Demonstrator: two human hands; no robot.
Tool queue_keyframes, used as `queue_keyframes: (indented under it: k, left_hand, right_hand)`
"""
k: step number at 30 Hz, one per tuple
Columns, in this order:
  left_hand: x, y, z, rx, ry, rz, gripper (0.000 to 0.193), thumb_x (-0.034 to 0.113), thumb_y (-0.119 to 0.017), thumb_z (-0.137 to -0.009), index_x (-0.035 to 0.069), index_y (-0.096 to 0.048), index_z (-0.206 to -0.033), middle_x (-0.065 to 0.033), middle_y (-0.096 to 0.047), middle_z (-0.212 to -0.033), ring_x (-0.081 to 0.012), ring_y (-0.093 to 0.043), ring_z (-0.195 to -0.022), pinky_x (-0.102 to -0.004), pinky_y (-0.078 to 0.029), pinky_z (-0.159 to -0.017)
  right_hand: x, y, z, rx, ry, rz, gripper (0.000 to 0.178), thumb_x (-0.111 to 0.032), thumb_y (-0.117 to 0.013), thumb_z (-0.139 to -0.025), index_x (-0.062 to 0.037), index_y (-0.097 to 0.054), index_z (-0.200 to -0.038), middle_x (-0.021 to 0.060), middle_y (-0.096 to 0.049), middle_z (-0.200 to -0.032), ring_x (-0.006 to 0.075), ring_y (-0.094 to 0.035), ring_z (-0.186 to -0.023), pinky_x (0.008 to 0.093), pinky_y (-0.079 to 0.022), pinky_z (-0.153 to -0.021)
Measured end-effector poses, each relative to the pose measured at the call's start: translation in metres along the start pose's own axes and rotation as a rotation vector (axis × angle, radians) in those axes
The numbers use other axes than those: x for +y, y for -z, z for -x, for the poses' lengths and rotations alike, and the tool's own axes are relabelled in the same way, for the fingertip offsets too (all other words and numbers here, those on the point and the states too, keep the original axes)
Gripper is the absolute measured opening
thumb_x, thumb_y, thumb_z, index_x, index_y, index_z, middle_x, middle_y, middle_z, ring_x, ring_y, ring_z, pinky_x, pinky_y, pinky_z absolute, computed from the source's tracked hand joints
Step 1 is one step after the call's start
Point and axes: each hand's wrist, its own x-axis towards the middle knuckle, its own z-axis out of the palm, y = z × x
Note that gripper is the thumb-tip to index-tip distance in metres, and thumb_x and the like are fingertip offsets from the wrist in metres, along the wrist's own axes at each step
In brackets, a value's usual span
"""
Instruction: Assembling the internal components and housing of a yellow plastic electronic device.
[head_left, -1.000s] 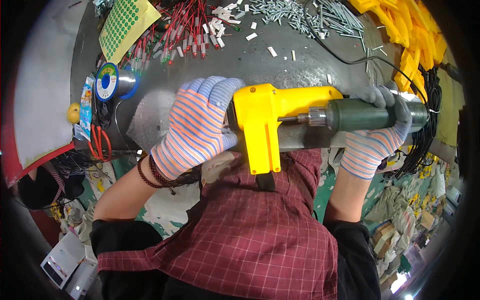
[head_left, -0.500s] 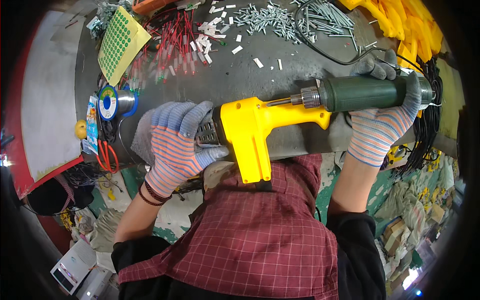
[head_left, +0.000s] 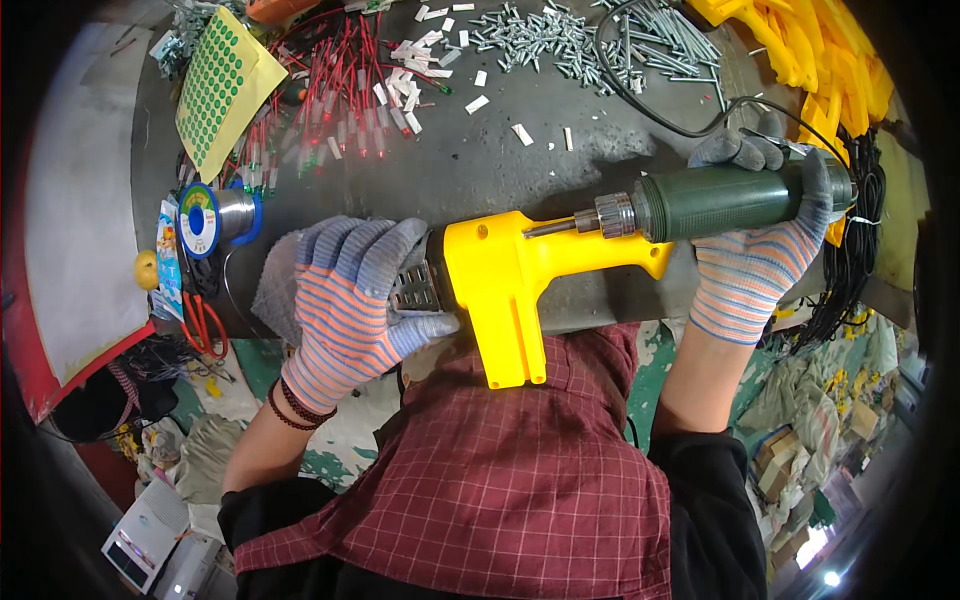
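Observation:
My left hand (head_left: 350, 290), in a striped glove, is closed round the black slotted end of a yellow power tool housing (head_left: 490, 300). The housing lies across the near table edge, its handle pointing right and one leg over my checked apron. In my right hand (head_left: 765, 225), also gloved, is a dark green electric screwdriver (head_left: 725, 200) with a cable, its body lying level. Its metal bit reaches left to the upper edge of the yellow housing, near a screw hole. Whether the tip sits in that hole I cannot tell. Clear plastic wrap (head_left: 275, 285) shows beside my left hand.
Screws (head_left: 555, 45) lie in a heap at the far middle, with red-wired lights (head_left: 340, 90) left of them. A solder wire spool (head_left: 215, 215), green-dotted sticker sheets (head_left: 220, 95) and orange-handled scissors (head_left: 205, 325) are at left. Yellow housings (head_left: 800, 50) and black cables (head_left: 850, 220) are at right.
The yellow housing and the screwdriver have shifted slightly toward me in the picture. Both hands keep their grip, and the bit stays at the housing's upper edge.

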Motion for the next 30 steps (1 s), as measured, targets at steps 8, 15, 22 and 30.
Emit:
queue_keyframes:
  k: [8,15,22,30]
  left_hand:
    - [-0.008,-0.006,0.000,-0.028,-0.056,0.069,0.079,0.063,-0.067,-0.073,0.007,-0.055,-0.127,-0.0114,-0.055,-0.116,-0.0321,-0.052,-0.105,-0.0492,-0.040,-0.094]
    - [-0.009,-0.001,-0.008,-0.017,-0.064,0.137,0.077,0.053,-0.076,-0.066,0.005,-0.055,-0.122,-0.0118,-0.056,-0.113,-0.0317,-0.054,-0.101,-0.0478,-0.042,-0.093]
    - [-0.010,0.001,-0.006,-0.019,-0.042,0.180,0.078,0.043,-0.082,-0.058,0.006,-0.056,-0.121,-0.0117,-0.057,-0.111,-0.0309,-0.054,-0.102,-0.0474,-0.043,-0.095]
    - [-0.010,0.000,-0.005,-0.010,-0.047,0.188,0.078,0.045,-0.082,-0.059,0.005,-0.055,-0.121,-0.0125,-0.056,-0.112,-0.0317,-0.053,-0.106,-0.0470,-0.043,-0.096]
  right_hand:
    - [0.004,0.008,-0.011,-0.001,-0.027,0.077,0.013,-0.012,-0.069,-0.079,-0.0059,-0.063,-0.088,0.0040,-0.063,-0.078,0.0194,-0.058,-0.073,0.0383,-0.048,-0.076]
    - [0.010,0.003,-0.011,-0.049,-0.041,0.035,0.017,-0.011,-0.069,-0.078,-0.0057,-0.060,-0.091,0.0020,-0.058,-0.075,0.0188,-0.056,-0.070,0.0374,-0.046,-0.075]
    - [0.012,0.001,-0.014,-0.006,-0.044,0.067,0.014,-0.010,-0.069,-0.078,-0.0087,-0.055,-0.082,0.0007,-0.053,-0.072,0.0174,-0.051,-0.067,0.0376,-0.045,-0.073]
    - [0.013,-0.001,-0.017,-0.030,-0.038,0.109,0.015,-0.012,-0.070,-0.078,-0.0077,-0.056,-0.081,0.0013,-0.053,-0.071,0.0176,-0.052,-0.068,0.0367,-0.046,-0.073]
